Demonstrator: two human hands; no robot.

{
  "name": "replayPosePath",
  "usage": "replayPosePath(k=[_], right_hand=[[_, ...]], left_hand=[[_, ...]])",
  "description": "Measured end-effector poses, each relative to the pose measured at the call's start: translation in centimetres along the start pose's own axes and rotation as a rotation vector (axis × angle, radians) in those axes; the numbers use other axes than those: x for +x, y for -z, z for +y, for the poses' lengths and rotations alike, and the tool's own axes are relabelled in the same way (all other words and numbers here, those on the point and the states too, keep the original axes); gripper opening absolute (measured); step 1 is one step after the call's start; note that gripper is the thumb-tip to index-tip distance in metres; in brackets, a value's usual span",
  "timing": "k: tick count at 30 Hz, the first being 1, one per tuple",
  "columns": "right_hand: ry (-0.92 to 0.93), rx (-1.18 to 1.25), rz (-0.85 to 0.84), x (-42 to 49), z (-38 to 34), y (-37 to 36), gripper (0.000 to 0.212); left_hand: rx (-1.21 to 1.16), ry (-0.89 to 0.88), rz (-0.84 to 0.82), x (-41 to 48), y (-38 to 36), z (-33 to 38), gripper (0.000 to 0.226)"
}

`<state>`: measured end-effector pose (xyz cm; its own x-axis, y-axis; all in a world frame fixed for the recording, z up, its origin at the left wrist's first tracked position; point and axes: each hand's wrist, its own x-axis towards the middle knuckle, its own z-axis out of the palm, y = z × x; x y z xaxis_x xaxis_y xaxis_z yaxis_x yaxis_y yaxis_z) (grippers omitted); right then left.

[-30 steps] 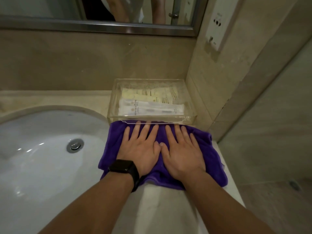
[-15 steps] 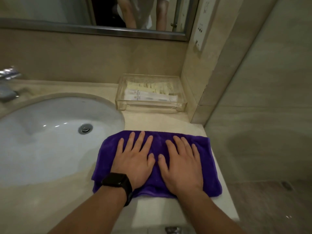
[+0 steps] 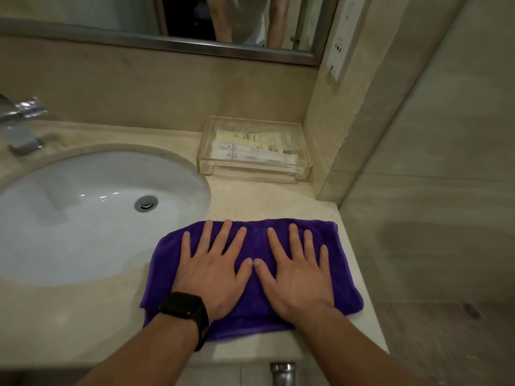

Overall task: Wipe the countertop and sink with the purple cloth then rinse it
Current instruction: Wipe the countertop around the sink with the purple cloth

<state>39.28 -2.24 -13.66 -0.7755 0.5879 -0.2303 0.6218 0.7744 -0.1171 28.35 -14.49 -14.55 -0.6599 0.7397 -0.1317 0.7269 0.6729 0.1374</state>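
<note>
The purple cloth (image 3: 255, 243) lies folded flat on the beige countertop (image 3: 256, 199), right of the white sink (image 3: 83, 218), near the front edge. My left hand (image 3: 213, 270), with a black watch on its wrist, presses flat on the cloth's left half. Beside it my right hand (image 3: 296, 271) presses flat on the right half. All fingers are spread and the thumbs almost touch. Neither hand grips the cloth.
A clear tray (image 3: 303, 168) with packaged toiletries stands at the back right against the wall. A chrome faucet (image 3: 19, 126) sits at far left behind the sink, whose drain (image 3: 145, 203) shows. Above are a mirror (image 3: 195, 20) and a wall socket (image 3: 338, 45). The counter ends at the right, floor below.
Both hands have drawn the cloth toward me, away from the clear tray to the front of the counter. The camera view has shifted back and left, bringing the faucet into view.
</note>
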Motion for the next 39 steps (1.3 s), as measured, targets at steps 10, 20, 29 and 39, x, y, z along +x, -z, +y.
replayPosePath(k=[10, 20, 29, 39], right_hand=[[-0.016, 0.014, 0.053, 10.1, -0.8, 1.6, 0.065], [-0.068, 0.004, 0.09, 15.5, -1.3, 2.9, 0.062], [-0.072, 0.022, 0.096, 14.7, -1.4, 2.6, 0.062], [-0.053, 0.029, 0.081, 7.0, -0.4, 0.9, 0.064]], left_hand=[[0.01, -0.001, 0.016, 10.3, 1.2, -1.0, 0.061], [0.008, 0.022, 0.023, 16.3, 2.2, -1.4, 0.059], [0.013, 0.007, 0.037, 15.6, 2.0, -1.2, 0.059], [0.017, -0.05, 0.018, 8.8, 0.9, -0.3, 0.063]])
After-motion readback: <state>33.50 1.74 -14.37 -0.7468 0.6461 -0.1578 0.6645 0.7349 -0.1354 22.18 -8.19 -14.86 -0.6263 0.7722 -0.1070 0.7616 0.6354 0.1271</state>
